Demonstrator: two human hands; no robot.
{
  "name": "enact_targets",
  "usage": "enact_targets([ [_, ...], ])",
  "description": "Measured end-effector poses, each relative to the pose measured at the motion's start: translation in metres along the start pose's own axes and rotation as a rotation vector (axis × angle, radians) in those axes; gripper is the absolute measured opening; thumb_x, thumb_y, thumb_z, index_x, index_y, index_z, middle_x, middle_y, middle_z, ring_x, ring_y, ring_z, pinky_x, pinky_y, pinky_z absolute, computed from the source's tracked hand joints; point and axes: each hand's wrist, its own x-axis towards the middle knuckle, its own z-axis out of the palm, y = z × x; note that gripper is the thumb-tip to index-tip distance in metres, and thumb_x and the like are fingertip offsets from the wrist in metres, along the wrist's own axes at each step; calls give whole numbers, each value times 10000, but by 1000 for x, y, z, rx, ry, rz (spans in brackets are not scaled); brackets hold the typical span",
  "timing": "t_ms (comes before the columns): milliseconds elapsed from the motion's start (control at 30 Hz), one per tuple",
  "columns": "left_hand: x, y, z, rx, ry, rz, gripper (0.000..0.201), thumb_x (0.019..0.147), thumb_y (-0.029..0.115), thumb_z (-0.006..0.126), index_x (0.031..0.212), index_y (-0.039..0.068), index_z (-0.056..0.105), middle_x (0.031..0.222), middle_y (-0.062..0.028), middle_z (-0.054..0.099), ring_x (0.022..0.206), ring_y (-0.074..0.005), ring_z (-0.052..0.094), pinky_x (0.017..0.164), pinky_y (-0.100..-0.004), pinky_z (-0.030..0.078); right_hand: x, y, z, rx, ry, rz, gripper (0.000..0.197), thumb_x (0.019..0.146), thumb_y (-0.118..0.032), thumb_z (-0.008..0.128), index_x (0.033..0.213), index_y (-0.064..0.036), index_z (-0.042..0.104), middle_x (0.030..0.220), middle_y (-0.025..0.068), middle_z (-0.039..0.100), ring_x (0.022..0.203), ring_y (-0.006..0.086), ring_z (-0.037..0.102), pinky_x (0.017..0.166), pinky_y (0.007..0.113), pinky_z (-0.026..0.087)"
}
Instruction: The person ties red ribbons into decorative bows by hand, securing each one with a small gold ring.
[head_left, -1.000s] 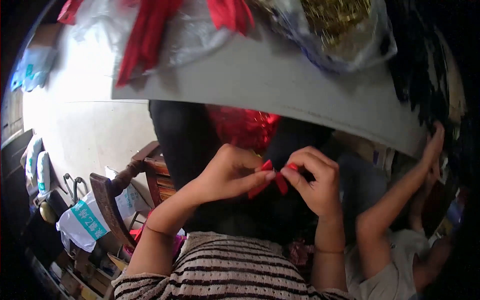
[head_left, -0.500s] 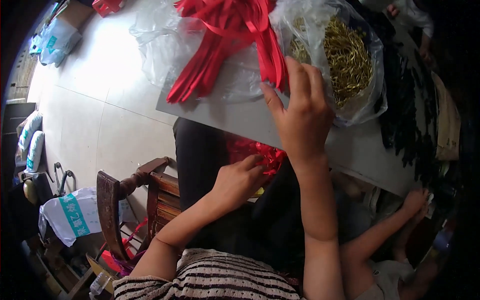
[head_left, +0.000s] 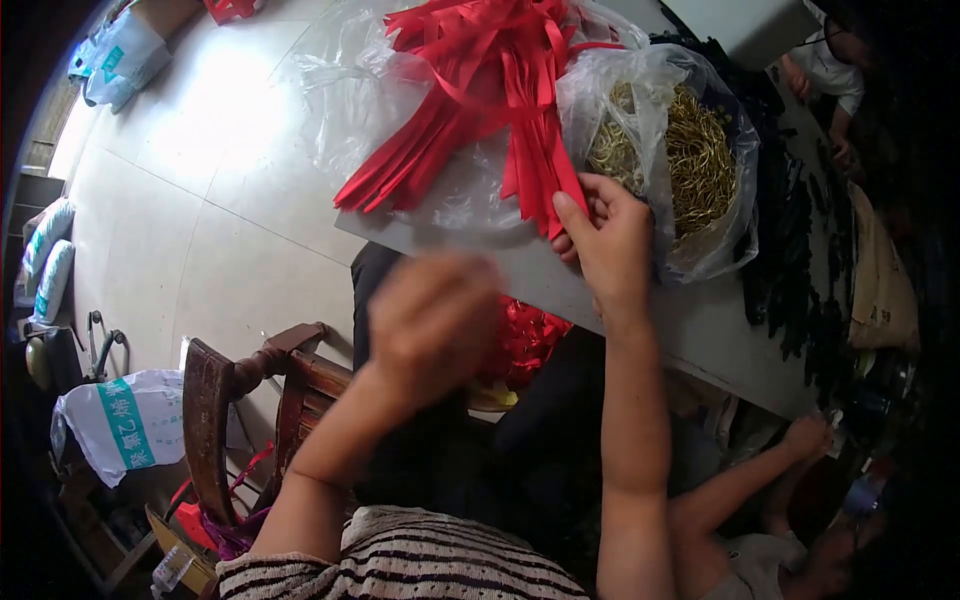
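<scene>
A bundle of red ribbon strips [head_left: 535, 140] lies on clear plastic at the table's far left part, its cut ends spread toward me. My right hand [head_left: 618, 250] is at those ends, thumb and fingers closed on the tip of a red ribbon strip. My left hand [head_left: 430, 325] is raised above my lap, left of the table edge. Motion smears its fingers, so whether it holds anything is unclear. Below it, a heap of shiny red ribbon pieces [head_left: 535, 345] sits at my lap, partly hidden by the hand.
Beside my right hand stands a clear plastic bag [head_left: 735, 255] of thin gold strands [head_left: 700, 165]. Black strips [head_left: 795, 220] cover the grey table's [head_left: 700, 310] right side. A wooden chair [head_left: 212, 420] stands left. Another person's arm [head_left: 740, 475] reaches in at right.
My left hand has risen from the red heap, moving left. My right hand has come slightly toward me and closed on a ribbon end. The whole view has shifted a little.
</scene>
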Motion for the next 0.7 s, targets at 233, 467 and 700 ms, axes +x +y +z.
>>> enact_targets([
  [233, 67, -45, -1, 521, -72, -331, 364, 779, 65, 601, 1137, 47, 539, 1084, -171, 549, 945, -357, 563, 813, -398, 460, -1, 15, 3, -329, 91, -212, 262, 813, -77, 625, 1025, 69, 582, 782, 140, 661, 564, 127, 620, 525, 277, 481],
  [467, 56, 13, 32, -52, -369, -208, 354, 804, 119, 573, 1124, -13, 500, 1020, -196, 538, 948, -359, 556, 762, -410, 478, -37, -4, -32, 177, -278, 238, 181, 863, -82, 583, 998, 37, 610, 753, 64, 651, 511, 101, 568, 466, 219, 442],
  [700, 77, -21, 15, -87, -209, -168, 494, 655, 1, 647, 1140, 36, 559, 1101, -153, 583, 1012, -330, 561, 851, -389, 461, -72, 10, -79, -60, -161, 272, 192, 904, -145, 554, 963, 29, 609, 657, 66, 605, 462, 91, 535, 409, 186, 389],
])
